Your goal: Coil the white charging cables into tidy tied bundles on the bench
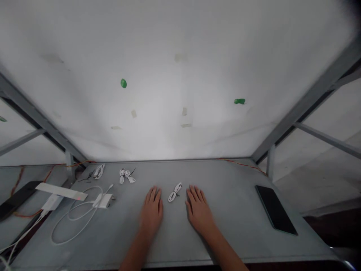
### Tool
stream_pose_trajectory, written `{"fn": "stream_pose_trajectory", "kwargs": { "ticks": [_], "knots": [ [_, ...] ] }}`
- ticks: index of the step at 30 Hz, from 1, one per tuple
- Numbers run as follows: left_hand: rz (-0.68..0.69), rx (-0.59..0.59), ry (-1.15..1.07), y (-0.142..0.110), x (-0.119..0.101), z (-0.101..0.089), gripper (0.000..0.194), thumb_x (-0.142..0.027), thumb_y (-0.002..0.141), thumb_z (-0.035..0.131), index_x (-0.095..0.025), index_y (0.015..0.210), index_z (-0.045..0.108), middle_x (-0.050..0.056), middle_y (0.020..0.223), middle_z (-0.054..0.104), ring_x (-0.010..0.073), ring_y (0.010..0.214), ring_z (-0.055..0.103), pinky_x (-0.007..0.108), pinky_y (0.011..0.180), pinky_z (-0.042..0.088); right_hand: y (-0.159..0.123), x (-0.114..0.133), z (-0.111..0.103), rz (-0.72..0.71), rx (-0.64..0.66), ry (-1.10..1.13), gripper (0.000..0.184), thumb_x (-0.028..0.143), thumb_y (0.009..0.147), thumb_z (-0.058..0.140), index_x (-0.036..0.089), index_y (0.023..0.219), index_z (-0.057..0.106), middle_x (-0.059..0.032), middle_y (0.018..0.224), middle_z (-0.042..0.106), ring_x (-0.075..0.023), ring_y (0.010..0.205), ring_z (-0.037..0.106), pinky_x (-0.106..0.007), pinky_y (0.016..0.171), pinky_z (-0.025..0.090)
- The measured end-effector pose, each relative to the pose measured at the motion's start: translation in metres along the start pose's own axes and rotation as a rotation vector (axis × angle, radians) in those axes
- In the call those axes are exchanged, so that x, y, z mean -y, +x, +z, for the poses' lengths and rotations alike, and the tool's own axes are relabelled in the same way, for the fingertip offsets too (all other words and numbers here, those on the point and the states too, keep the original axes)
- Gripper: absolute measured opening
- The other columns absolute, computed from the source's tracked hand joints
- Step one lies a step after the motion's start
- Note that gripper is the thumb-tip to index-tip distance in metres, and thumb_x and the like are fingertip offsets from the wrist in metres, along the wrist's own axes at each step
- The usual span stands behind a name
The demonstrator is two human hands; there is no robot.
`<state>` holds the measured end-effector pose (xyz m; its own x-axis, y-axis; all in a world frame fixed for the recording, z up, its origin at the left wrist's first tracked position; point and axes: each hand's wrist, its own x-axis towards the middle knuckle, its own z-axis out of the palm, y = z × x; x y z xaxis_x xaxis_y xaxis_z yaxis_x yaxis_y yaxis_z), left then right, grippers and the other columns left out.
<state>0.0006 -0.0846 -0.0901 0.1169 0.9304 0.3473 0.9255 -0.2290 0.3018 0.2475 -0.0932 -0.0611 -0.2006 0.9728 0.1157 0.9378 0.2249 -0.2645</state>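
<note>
My left hand [152, 209] lies flat on the grey table [225, 177], fingers pointing toward the wall, holding nothing. To its right my right hand [199, 209] rests palm down in the same way, also without anything in it. Between the two sits a white cable [175, 192], coiled into a small bundle and fastened with a dark tie. Neither hand touches it; the right fingertips are the closer ones. Farther back on the left lies a pair of tied white cable bundles [126, 175], with another coiled white cable [99, 171] near the back left corner.
A white charger [103, 201] with a looping white cord [67, 214] is at left. Beside it, a white power strip [60, 191] bridges the gap to a neighbouring table. A dark phone [275, 210] lies at right. Metal frame bars [304, 101] slope up on both sides.
</note>
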Motion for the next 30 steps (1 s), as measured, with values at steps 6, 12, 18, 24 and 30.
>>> {"fn": "stream_pose_trajectory", "kwargs": {
  "ticks": [6, 12, 18, 24, 30],
  "knots": [
    [-0.02, -0.003, -0.007, 0.0, -0.0006, -0.0021, 0.047, -0.027, 0.106, 0.039, -0.017, 0.145, 0.064, 0.012, 0.156, 0.058, 0.0306, 0.148, 0.05, 0.051, 0.12, 0.047, -0.0009, -0.0021, 0.001, -0.001, -0.031, 0.029, 0.055, 0.031, 0.106, 0.041, 0.014, 0.156, 0.053, -0.0113, 0.168, 0.04, -0.0333, 0.157, 0.036, -0.055, 0.13, 0.029],
    [-0.038, 0.002, -0.025, 0.0, -0.0037, -0.0059, 0.047, -0.028, 0.106, 0.039, -0.019, 0.144, 0.065, 0.011, 0.156, 0.059, 0.0305, 0.148, 0.05, 0.052, 0.121, 0.046, -0.0011, -0.0024, 0.0025, -0.002, -0.073, 0.073, 0.054, 0.03, 0.104, 0.042, 0.016, 0.154, 0.057, -0.0122, 0.167, 0.044, -0.0337, 0.156, 0.038, -0.058, 0.128, 0.031],
    [-0.04, 0.026, -0.043, 0.0001, -0.0014, -0.004, 0.049, -0.027, 0.106, 0.039, -0.017, 0.147, 0.063, 0.013, 0.158, 0.056, 0.0313, 0.15, 0.047, 0.053, 0.122, 0.045, -0.0006, -0.0015, 0.0004, 0.004, -0.056, 0.073, 0.054, 0.029, 0.104, 0.042, 0.015, 0.153, 0.057, -0.0117, 0.166, 0.044, -0.0334, 0.156, 0.038, -0.056, 0.129, 0.03],
    [-0.028, 0.028, -0.031, 0.0, -0.0003, -0.004, 0.048, -0.027, 0.106, 0.04, -0.016, 0.146, 0.063, 0.013, 0.158, 0.057, 0.0304, 0.15, 0.048, 0.05, 0.121, 0.045, -0.001, -0.0027, 0.0019, 0.002, -0.057, 0.077, 0.054, 0.03, 0.104, 0.043, 0.015, 0.154, 0.056, -0.0115, 0.167, 0.043, -0.0336, 0.156, 0.038, -0.057, 0.128, 0.031],
    [-0.023, 0.002, -0.037, -0.0004, -0.0005, -0.0034, 0.047, -0.026, 0.106, 0.04, -0.019, 0.145, 0.063, 0.012, 0.157, 0.057, 0.0293, 0.149, 0.049, 0.051, 0.121, 0.046, -0.0007, -0.0042, 0.0036, -0.002, -0.071, 0.095, 0.054, 0.031, 0.104, 0.044, 0.018, 0.155, 0.056, -0.0116, 0.166, 0.045, -0.0344, 0.156, 0.038, -0.059, 0.128, 0.031]
  ]
}}
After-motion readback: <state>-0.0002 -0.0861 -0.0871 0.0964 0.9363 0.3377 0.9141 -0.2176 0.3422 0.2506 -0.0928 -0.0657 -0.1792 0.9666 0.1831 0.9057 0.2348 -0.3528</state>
